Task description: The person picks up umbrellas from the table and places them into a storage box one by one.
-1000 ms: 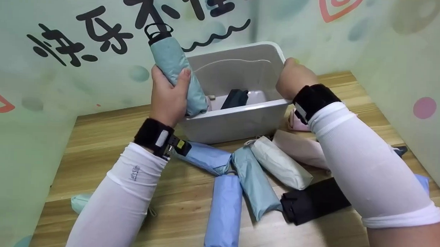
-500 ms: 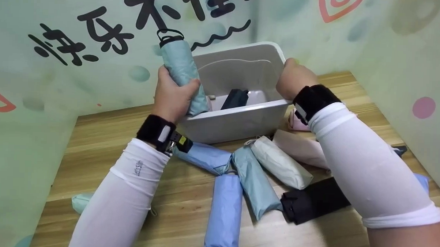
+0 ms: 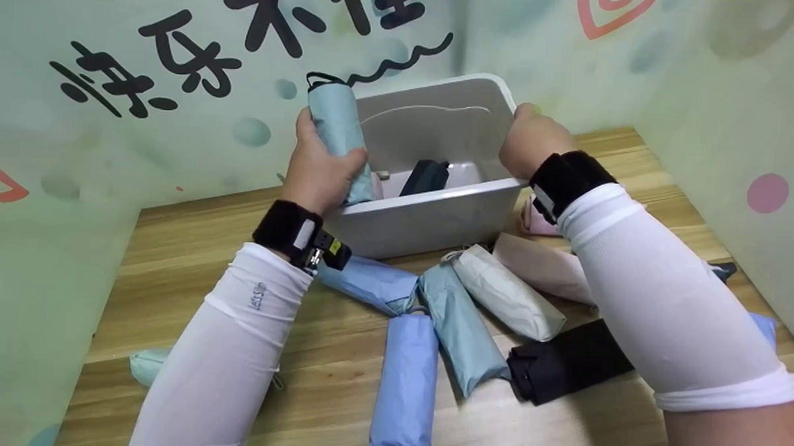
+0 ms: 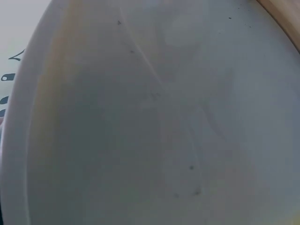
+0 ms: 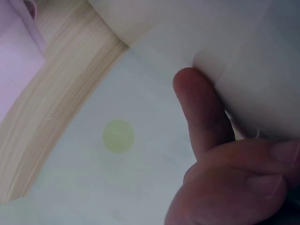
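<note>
My left hand [image 3: 323, 171] grips a folded light-blue umbrella [image 3: 336, 118] by its middle. The umbrella leans, its black strapped handle up and its lower end just behind the left front rim of a grey plastic bin [image 3: 430, 221]. A dark folded umbrella [image 3: 426, 178] lies inside the bin, beside a pale one mostly hidden by the rim. At the bin's right end, my right hand [image 3: 537, 142] holds the rim. The right wrist view shows its fingers [image 5: 201, 110] against the bin's wall [image 5: 262, 84]. In the left wrist view the bin wall [image 4: 140, 131] fills the frame.
On the wooden table before the bin lie folded umbrellas: blue [image 3: 403, 388], another blue [image 3: 372, 281], teal [image 3: 462, 331], white [image 3: 507, 293], beige [image 3: 541, 267] and black [image 3: 570, 361]. A pink one [image 3: 539, 218] sits right of the bin, a mint one [image 3: 146, 366] far left. Printed walls [image 3: 718, 115] enclose the table.
My left hand has moved right and slightly down with the light-blue umbrella, which now stands more upright with its handle lower. The right hand and the bin have stayed put.
</note>
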The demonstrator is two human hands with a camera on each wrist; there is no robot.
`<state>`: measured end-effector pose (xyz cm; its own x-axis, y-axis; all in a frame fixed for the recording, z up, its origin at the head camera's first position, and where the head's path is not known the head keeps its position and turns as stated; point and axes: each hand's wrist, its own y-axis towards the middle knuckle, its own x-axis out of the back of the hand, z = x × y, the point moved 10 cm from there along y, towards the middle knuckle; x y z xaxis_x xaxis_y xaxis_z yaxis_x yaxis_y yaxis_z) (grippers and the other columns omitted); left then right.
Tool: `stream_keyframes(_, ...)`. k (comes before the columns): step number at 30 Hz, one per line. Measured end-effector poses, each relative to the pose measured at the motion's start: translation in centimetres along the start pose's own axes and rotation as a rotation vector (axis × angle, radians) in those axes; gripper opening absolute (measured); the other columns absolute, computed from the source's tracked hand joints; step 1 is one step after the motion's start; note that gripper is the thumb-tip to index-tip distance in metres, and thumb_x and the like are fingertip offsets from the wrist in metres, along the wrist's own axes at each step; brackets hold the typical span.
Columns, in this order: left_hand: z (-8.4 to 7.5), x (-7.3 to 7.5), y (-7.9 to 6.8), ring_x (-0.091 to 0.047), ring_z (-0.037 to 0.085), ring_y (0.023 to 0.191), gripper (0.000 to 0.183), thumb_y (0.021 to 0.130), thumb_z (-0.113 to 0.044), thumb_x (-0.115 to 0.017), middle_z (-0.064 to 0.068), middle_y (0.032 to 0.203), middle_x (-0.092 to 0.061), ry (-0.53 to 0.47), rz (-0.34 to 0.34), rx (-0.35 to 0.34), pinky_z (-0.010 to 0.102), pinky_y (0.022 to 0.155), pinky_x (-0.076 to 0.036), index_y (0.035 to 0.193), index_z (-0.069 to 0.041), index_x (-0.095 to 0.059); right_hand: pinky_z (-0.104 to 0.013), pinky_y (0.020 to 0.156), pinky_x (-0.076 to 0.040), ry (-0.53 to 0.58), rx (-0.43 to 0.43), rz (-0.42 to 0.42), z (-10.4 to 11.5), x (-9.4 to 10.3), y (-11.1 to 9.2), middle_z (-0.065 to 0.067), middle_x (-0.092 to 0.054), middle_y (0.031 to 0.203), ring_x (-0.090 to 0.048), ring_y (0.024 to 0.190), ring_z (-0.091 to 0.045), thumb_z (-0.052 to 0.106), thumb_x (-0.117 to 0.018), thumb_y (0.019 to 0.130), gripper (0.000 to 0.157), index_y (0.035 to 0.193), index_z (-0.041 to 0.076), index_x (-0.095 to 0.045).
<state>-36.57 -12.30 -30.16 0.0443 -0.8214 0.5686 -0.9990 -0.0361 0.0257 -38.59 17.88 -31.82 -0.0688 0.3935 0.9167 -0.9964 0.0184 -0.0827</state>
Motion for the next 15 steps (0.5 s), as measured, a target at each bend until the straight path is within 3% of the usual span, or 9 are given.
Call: stream_keyframes(15,-0.39,-0.6,0.11,-0.047,0.032,0.142,0.102,0.097,-0.023,-0.067,0.02,0.164,-0.035,0.142,-0.008,-0.02,0.047,0.119,-0.04,0.168,-0.013,0.006,-0.059,0.104,-0.049,0.022,0.01,0.003,-0.13,0.02,0.26,-0.033,-0.061,0.131,-0.06,0.113,-0.044,0.012,-0.042,0.098,0.057,0.15,-0.011,-0.033)
